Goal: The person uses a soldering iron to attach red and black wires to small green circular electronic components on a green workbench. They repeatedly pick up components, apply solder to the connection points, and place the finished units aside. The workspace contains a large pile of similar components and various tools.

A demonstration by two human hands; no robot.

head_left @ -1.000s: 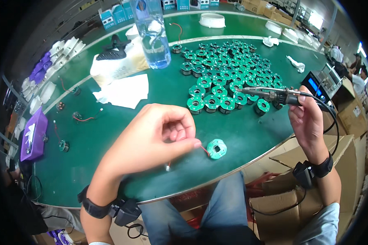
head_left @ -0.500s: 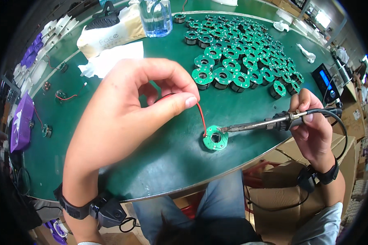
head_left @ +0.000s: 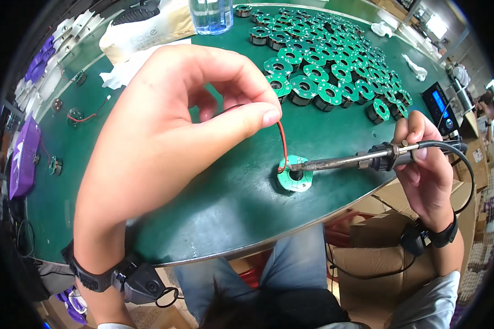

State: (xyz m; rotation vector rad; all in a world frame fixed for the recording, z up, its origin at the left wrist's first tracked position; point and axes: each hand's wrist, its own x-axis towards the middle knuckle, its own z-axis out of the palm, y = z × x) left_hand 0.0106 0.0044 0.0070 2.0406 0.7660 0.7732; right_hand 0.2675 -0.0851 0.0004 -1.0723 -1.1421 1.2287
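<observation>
**Changes at the single green ring board**

Soldering iron [head_left: 362,160]: a second ago raised over the heap of ring boards [head_left: 335,71], far side of the single green ring board [head_left: 295,174]; now level, tip touching that board's left rim. Right hand [head_left: 425,170]: lowered with it, to the board's right. Left hand [head_left: 164,137]: lifted off the board, now above-left of it, pinching the red wire [head_left: 282,143] taut down to the rim.

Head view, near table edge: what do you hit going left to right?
Purple flat pouch → left hand pinching a thin red wire → round green circuit-board coil → metal soldering iron shaft → right hand holding the iron's black handle → black box with a blue display.
</observation>
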